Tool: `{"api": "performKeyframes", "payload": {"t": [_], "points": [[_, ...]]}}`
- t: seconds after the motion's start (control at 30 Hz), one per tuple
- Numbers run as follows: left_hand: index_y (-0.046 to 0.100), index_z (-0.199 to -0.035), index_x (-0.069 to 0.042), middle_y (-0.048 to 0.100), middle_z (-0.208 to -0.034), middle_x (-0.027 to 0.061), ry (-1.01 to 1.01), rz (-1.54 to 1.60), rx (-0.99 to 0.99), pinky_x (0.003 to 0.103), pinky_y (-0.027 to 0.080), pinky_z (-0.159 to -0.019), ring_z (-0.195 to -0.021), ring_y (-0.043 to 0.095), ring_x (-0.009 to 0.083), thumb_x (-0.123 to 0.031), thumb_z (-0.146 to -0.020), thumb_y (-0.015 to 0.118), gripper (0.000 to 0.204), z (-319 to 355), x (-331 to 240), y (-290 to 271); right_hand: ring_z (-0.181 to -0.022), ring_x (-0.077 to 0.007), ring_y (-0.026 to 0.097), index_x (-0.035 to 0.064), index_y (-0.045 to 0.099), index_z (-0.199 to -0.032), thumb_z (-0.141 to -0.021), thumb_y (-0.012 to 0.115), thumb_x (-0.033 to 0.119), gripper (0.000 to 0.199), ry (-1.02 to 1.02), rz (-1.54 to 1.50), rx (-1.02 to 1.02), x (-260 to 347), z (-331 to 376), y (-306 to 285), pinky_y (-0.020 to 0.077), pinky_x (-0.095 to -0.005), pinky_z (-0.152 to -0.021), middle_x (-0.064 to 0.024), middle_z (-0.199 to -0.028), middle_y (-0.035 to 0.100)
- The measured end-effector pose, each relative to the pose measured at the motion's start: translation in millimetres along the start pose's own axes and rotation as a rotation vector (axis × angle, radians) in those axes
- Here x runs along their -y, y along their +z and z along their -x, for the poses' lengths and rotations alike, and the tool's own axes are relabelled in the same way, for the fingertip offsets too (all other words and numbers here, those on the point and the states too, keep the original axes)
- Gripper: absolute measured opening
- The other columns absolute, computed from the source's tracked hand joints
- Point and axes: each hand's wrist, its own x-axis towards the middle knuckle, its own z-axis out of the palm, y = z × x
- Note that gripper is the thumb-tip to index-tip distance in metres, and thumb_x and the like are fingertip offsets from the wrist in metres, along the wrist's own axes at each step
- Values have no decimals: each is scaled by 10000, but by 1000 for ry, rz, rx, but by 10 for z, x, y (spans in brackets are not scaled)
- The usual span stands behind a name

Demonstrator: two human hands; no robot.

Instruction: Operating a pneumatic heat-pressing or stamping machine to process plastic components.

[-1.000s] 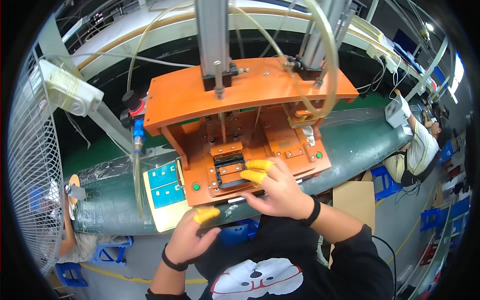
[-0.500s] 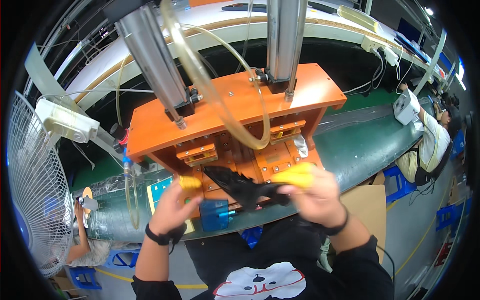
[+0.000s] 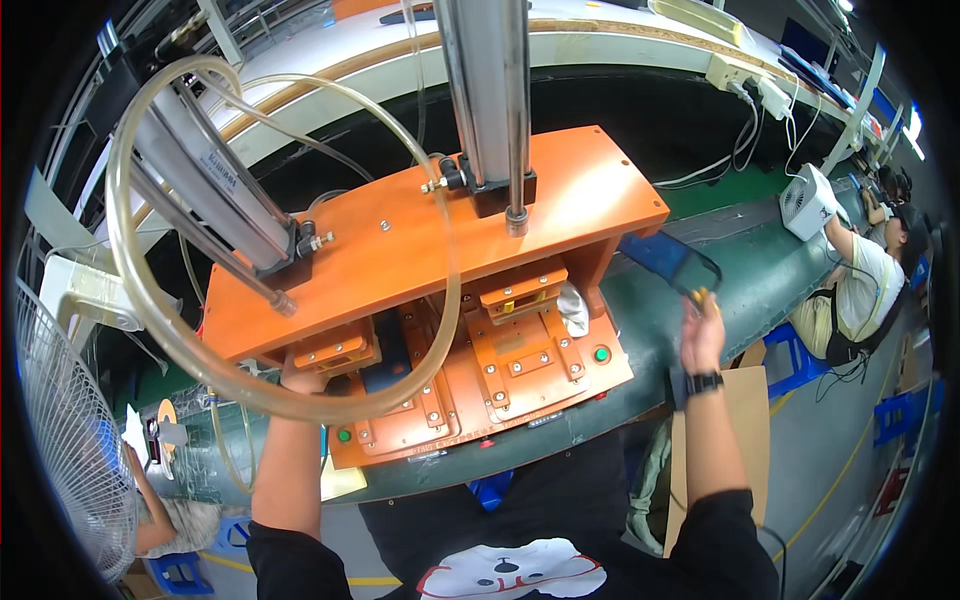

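An orange pneumatic press [image 3: 560, 190] with two metal cylinders stands in front of me. My left hand [image 3: 303, 375] reaches in under its left side; the fingers are hidden behind the clamp block and a clear hose. A dark blue flat piece [image 3: 387, 350] lies on the left fixture beside that hand. To the right of the press, my right hand [image 3: 703, 325], yellow covers on its fingertips, pinches the black looped end of a dark blue flat piece [image 3: 660, 255]. This piece hangs over the green work surface. The right fixture [image 3: 525, 360] has screwed orange plates.
A thick clear hose [image 3: 122, 240] loops across the press front. White cloth [image 3: 572, 310] is tucked at its right. A fan [image 3: 75, 440] stands at far left, a cardboard sheet [image 3: 735, 450] at lower right. Other people sit along the green bench [image 3: 740, 265] on both sides.
The black crumpled thing between my hands is out of sight. My left hand has gone under the press; my right hand moved out right with a blue piece. The view has shifted.
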Motion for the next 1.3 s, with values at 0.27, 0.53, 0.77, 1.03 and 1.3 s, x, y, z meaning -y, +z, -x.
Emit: {"api": "performKeyframes", "payload": {"t": [0.27,0.53,0.77,1.03,1.3], "points": [[642,-1227,-34,689,-1200,174,-172,-178,-36,397,521,-949,-1131,658,326,-190,-971,656,300,253,55,-150,-738,-265,742,13,579,-1283,-1029,565,347,420,284,533,211,-1080,-810,1612,610,-310,-583,-149,-1058,687],[624,-1258,-34,676,-1219,181,7,-106,63,407,512,-977,-1167,644,338,-197,-968,662,335,146,69,-56,-942,-455,679,1,712,-966,-912,593,243,275,-324,1511,509,-698,-502,1130,554,-525,-844,-272,-980,709],[608,-1285,-34,666,-1235,188,242,-34,132,416,505,-1001,-1197,632,348,-204,-965,667,368,-71,283,-45,-1319,-412,485,54,598,-1341,-923,661,408,552,-393,1510,536,-198,529,89,378,-511,-1098,-236,-1329,584],[496,-1399,57,506,-1397,250,201,132,-30,440,413,-1092,-1279,515,393,-202,-849,808,684,824,76,5,-1523,-453,225,52,467,-1494,-979,522,552,720,-514,1821,549,-194,1073,-159,157,-548,-1250,-288,-1568,373],[499,-1423,62,513,-1449,273,492,100,-196,521,316,-1186,-1370,450,444,-208,-906,760,639,1562,-507,124,-1520,-453,233,79,462,-1504,-980,521,544,704,-534,1835,518,-214,1101,-139,173,-558,-1243,-274,-1574,372]]}}
